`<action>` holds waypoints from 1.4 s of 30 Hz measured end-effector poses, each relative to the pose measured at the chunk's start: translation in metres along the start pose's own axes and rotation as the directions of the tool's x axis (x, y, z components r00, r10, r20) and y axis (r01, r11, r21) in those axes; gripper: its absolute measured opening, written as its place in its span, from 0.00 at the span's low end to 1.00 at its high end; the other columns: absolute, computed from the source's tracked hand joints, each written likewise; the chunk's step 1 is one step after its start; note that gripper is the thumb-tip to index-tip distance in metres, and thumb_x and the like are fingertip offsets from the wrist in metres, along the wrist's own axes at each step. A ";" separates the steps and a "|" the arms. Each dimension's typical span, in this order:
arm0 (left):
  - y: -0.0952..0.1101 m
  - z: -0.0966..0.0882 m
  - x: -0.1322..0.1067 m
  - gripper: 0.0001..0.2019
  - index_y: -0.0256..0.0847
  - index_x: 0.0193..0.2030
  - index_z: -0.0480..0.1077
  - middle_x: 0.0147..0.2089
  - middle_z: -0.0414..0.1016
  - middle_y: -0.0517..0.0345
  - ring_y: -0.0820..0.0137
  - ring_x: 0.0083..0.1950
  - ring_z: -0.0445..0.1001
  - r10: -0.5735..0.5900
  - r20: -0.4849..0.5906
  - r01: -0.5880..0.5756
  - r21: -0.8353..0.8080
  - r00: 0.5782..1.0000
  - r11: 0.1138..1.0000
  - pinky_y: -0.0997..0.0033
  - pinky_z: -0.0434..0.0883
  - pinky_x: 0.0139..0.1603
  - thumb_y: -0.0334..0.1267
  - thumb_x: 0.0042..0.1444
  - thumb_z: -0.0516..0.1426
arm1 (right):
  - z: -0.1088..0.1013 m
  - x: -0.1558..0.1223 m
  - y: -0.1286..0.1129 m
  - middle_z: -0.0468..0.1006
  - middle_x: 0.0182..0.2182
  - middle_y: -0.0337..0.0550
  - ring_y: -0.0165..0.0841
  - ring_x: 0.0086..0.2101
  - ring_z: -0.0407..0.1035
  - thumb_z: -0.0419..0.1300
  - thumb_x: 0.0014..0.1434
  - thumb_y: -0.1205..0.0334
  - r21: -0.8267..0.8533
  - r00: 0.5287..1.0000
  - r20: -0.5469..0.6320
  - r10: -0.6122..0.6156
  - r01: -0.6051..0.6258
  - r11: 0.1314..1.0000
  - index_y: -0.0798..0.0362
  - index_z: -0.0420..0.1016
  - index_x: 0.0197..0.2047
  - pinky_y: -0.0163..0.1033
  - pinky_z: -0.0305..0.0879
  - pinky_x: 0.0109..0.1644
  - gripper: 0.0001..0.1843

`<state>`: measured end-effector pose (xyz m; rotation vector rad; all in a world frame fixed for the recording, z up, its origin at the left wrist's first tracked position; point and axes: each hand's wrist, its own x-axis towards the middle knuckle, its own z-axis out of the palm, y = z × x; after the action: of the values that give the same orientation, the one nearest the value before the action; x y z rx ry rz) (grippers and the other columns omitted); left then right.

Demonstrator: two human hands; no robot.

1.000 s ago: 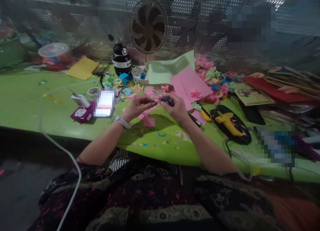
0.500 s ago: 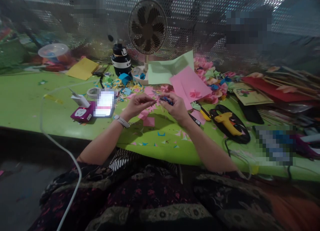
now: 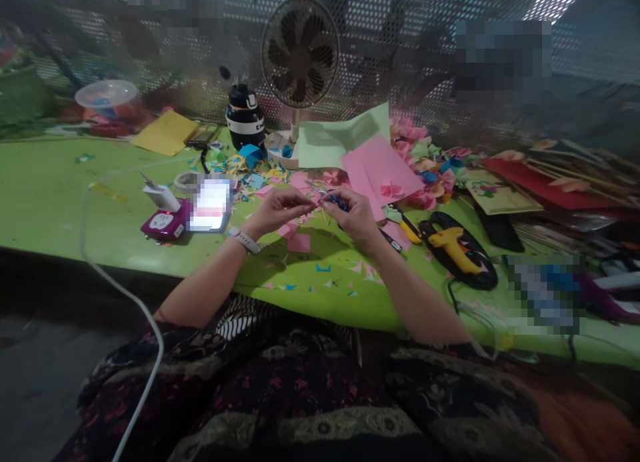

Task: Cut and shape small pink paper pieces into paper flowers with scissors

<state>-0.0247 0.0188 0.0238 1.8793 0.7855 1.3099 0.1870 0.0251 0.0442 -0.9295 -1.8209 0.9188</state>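
My left hand [image 3: 280, 210] is raised over the green table [image 3: 55, 209], its fingers pinched on a small pink paper piece [image 3: 306, 204]. My right hand [image 3: 356, 214] is closed around blue-handled scissors [image 3: 336, 202], whose tips meet the paper between both hands. A white watch [image 3: 244, 239] sits on my left wrist. Pink paper scraps [image 3: 299, 242] lie on the table just under my hands.
A small fan [image 3: 300, 55] stands behind, with a black bottle [image 3: 245, 119] to its left. Pink sheets [image 3: 383, 165], paper flowers [image 3: 425, 165], a yellow glue gun [image 3: 453, 245], a lit phone [image 3: 210, 205], a charger [image 3: 160, 195] and a white cable [image 3: 125, 295] surround me.
Both hands stay pinched together over the same spot; only slight finger shifts and a small camera drift.
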 end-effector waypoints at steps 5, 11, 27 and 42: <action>-0.006 0.001 0.001 0.13 0.39 0.42 0.80 0.36 0.81 0.53 0.72 0.37 0.79 0.004 -0.025 -0.005 -0.027 1.000 1.000 0.72 0.78 0.39 0.45 0.58 0.67 | 0.000 0.001 0.002 0.80 0.34 0.43 0.34 0.34 0.72 0.66 0.56 0.53 0.002 0.999 -0.044 -0.018 0.018 1.000 0.52 0.78 0.37 0.41 0.71 0.40 0.11; -0.004 0.007 -0.001 0.17 0.37 0.45 0.76 0.30 0.78 0.58 0.76 0.30 0.76 0.009 -0.215 -0.006 0.015 0.976 1.000 0.78 0.74 0.30 0.45 0.54 0.69 | 0.002 0.002 0.006 0.77 0.28 0.40 0.32 0.29 0.69 0.65 0.58 0.53 -0.060 0.984 -0.179 -0.009 -0.002 0.998 0.52 0.80 0.38 0.38 0.67 0.33 0.11; -0.017 0.016 -0.008 0.18 0.35 0.45 0.80 0.38 0.84 0.48 0.69 0.34 0.83 -0.020 -0.062 0.025 0.069 0.998 0.997 0.69 0.83 0.37 0.51 0.62 0.61 | 0.013 -0.010 -0.002 0.82 0.36 0.44 0.36 0.33 0.73 0.61 0.63 0.52 -0.223 0.991 -0.088 -0.102 0.080 0.971 0.51 0.79 0.43 0.41 0.70 0.40 0.13; -0.018 -0.003 0.003 0.21 0.35 0.40 0.78 0.34 0.81 0.50 0.70 0.34 0.82 -0.040 -0.192 0.066 0.132 0.981 0.989 0.74 0.80 0.35 0.55 0.63 0.60 | -0.033 0.046 0.035 0.84 0.38 0.49 0.45 0.39 0.75 0.62 0.60 0.62 -0.742 0.996 0.034 0.084 -0.031 0.670 0.51 0.83 0.41 0.45 0.67 0.42 0.09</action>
<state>-0.0279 0.0315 0.0116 1.8443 1.0407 1.4476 0.2093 0.0878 0.0418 -1.4677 -2.2796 0.1848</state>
